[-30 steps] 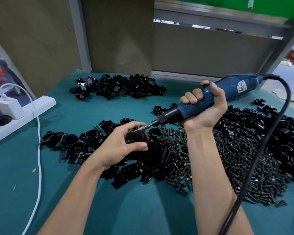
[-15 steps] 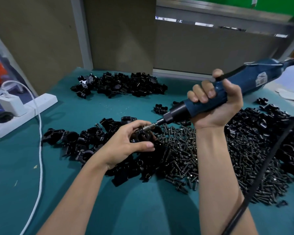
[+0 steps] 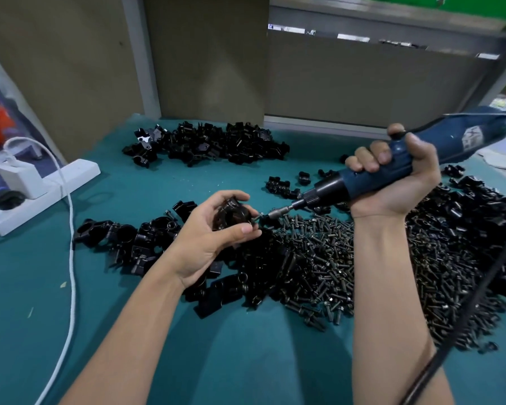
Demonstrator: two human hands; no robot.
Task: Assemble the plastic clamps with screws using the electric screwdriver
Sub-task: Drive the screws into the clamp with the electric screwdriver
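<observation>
My left hand (image 3: pixel 214 235) grips a black plastic clamp (image 3: pixel 231 213) just above the table, fingers curled around it. My right hand (image 3: pixel 398 176) holds the blue electric screwdriver (image 3: pixel 392 168), tilted down to the left. Its bit tip (image 3: pixel 270 215) sits a little to the right of the clamp, close to a screw at the clamp's edge. A big heap of black screws (image 3: pixel 333 258) lies under and between my hands. Loose black clamp parts (image 3: pixel 135 235) lie to the left of the heap.
Another pile of black clamps (image 3: pixel 211 143) sits at the back of the teal table (image 3: pixel 246 361). More clamp parts (image 3: pixel 479 214) lie at the right. A white power strip (image 3: pixel 41 188) and white cable (image 3: pixel 70 258) run along the left. The screwdriver's black cord (image 3: pixel 462 317) hangs at the right.
The screwdriver has pulled back to the right and up, so its bit has left the clamp. My left hand has turned the clamp slightly and lifted it.
</observation>
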